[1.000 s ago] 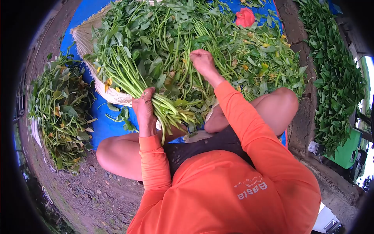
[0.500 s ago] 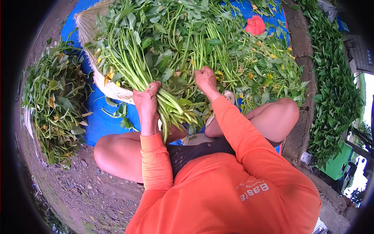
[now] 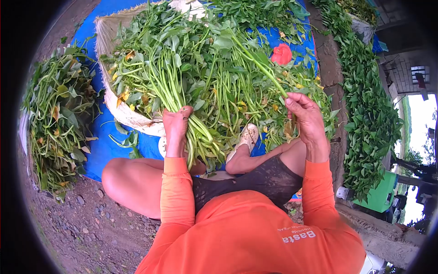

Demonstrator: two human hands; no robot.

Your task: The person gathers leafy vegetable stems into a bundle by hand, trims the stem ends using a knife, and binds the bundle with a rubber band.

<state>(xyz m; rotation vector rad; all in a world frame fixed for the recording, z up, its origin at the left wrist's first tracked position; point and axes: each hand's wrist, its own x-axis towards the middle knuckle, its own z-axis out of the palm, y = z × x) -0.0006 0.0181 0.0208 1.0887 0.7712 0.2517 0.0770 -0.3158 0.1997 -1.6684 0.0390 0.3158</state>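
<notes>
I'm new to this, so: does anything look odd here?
Yes: a red object lies among the greens, oddly bright; I can't tell what it is. Yellowed leaves at the pile's left edge look faded.

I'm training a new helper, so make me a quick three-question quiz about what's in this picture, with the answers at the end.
1. Multiple choice: what does the left hand hold? A) a knife B) a bunch of stems C) a rope
2. True or false: the right hand is empty.
3. Fill in the colour: the sheet on the ground is ____.

Key: 1. B. 2. False; it holds a leafy stem. 3. Blue.
</notes>
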